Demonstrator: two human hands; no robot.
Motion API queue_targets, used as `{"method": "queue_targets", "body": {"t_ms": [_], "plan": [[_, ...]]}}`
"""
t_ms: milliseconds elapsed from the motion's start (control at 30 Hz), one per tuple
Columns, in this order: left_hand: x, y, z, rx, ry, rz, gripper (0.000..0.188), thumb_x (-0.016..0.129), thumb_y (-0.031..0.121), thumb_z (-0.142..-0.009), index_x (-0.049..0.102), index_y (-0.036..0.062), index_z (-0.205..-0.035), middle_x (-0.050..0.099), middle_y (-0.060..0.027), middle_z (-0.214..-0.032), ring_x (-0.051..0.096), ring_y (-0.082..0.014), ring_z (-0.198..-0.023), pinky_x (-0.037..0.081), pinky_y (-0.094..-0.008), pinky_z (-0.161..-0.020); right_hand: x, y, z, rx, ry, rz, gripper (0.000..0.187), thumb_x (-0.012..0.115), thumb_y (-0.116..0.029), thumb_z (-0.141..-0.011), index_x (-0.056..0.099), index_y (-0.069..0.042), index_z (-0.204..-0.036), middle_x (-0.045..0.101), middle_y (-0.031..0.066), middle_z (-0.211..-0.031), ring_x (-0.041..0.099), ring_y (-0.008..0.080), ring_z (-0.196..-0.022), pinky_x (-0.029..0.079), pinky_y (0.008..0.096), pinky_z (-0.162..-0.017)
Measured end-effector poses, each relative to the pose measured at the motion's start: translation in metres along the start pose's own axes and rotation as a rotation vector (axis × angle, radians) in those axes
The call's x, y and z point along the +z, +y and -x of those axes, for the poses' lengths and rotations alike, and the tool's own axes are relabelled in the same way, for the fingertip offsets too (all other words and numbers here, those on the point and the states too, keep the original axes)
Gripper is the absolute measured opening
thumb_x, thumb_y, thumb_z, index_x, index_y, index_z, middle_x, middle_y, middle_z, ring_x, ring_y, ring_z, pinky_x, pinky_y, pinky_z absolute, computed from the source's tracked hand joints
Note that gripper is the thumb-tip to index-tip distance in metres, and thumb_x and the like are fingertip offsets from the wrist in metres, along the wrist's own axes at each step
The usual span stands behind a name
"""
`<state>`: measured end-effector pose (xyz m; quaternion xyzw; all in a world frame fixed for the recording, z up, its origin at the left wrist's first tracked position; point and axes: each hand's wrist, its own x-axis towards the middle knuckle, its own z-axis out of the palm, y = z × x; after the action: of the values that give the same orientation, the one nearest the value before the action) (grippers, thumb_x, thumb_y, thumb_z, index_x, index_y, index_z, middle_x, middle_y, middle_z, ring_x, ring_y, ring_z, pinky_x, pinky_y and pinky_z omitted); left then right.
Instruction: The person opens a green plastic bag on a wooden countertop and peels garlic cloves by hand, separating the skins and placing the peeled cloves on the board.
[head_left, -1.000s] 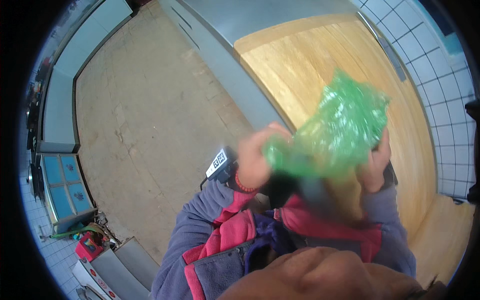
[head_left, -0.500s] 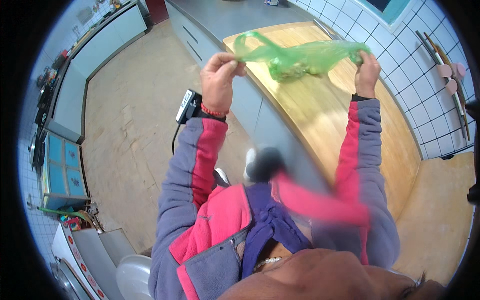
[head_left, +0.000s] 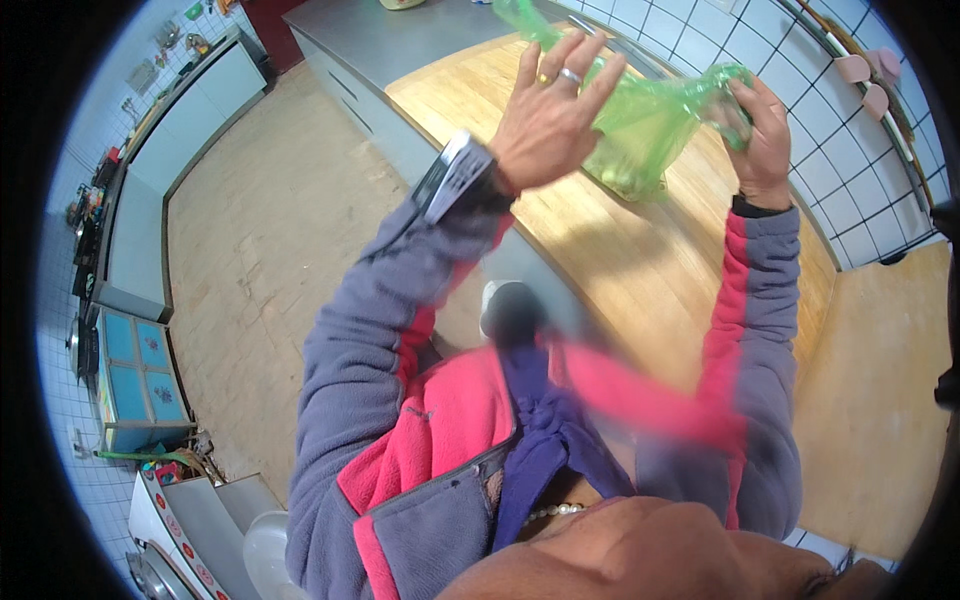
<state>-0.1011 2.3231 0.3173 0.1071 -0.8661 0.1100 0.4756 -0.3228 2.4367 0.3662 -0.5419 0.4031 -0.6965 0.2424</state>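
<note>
Over the wooden board (head_left: pixel 660 285) at two o'clock I see the green plastic bag (head_left: pixel 642 130) at one, its end clenched by the right hand (head_left: pixel 768 140), while the left hand (head_left: pixel 545 125) has unpinched, fingers splayed, contact unclear, leaving one sure hold.

Green bag (head_left: pixel 640 125): contents clouded by film, kind unknown to me; upper end cut off, one stretch hidden behind the left hand (head_left: pixel 553 125). That palm — turned from me, hold unclear. Dark round object (head_left: pixel 515 315) — blurred, unidentified. Container (head_left: pixel 402 3): cropped at top. Pale basin (head_left: pixel 266 555): partly behind the left sleeve (head_left: pixel 345 400).
</note>
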Motion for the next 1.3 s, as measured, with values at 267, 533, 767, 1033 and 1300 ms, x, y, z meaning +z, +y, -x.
{"method": "queue_targets", "body": {"t_ms": [267, 533, 767, 1033, 1300], "plan": [[0.023, -0.018, 0.005, 0.082, 0.051, 0.032, 0.009, 0.064, 0.006, -0.069, 0.057, 0.0062, -0.075, 0.058, -0.0117, -0.074, 0.059, -0.0316, -0.077, 0.047, -0.0417, -0.069, -0.075, -0.025, 0.035, 0.239, -0.039, 0.237, 0.02, 0.055, -0.013, -0.088, 0.064, 0.003, -0.094, 0.061, 0.0, -0.074, 0.051, 0.0039, -0.057, 0.043, 0.0185, -0.052], [-0.043, 0.002, -0.008, 0.232, 0.235, -0.019, 0.011, 0.062, 0.003, -0.065, 0.053, 0.0069, -0.071, 0.054, -0.005, -0.072, 0.056, -0.0237, -0.072, 0.045, -0.0356, -0.067, -0.048, -0.039, 0.024, -0.354, 0.143, 1.077, 0.019, 0.058, -0.015, -0.088, 0.063, 0.002, -0.096, 0.065, 0.0037, -0.083, 0.061, 0.0107, -0.074, 0.048, 0.0232, -0.067], [-0.066, 0.021, -0.007, 0.281, 0.328, -0.03, 0.01, 0.063, 0.007, -0.062, 0.06, 0.009, -0.072, 0.053, -0.005, -0.081, 0.055, -0.0235, -0.078, 0.042, -0.0387, -0.081, 0.063, -0.038, 0.043, -0.357, -0.537, 0.719, 0.013, 0.053, -0.008, -0.084, 0.061, 0.001, -0.09, 0.057, 0.0162, -0.072, 0.057, 0.0243, -0.065, 0.045, 0.0316, -0.064], [-0.084, 0.063, 0.063, 0.416, -0.481, 0.205, 0.013, 0.062, 0.011, -0.062, 0.054, 0.0065, -0.072, 0.054, -0.0054, -0.079, 0.056, -0.0229, -0.093, 0.034, -0.0505, -0.1, -0.006, 0.084, 0.023, 0.05, -0.482, 1.502, 0.024, 0.057, -0.023, -0.079, 0.063, 0.0, -0.082, 0.064, 0.0213, -0.082, 0.061, 0.0376, -0.078, 0.047, 0.0461, -0.072], [-0.043, 0.096, 0.059, 0.449, -0.198, 0.515, 0.015, 0.063, 0.011, -0.067, 0.054, 0.0044, -0.076, 0.056, -0.0108, -0.085, 0.056, -0.0289, -0.087, 0.046, -0.0416, -0.08, 0.012, 0.092, 0.053, -0.548, -0.476, 1.408, 0.01, 0.056, -0.013, -0.077, 0.059, -0.004, -0.079, 0.061, 0.0157, -0.08, 0.06, 0.0315, -0.079, 0.042, 0.0435, -0.086]]}}
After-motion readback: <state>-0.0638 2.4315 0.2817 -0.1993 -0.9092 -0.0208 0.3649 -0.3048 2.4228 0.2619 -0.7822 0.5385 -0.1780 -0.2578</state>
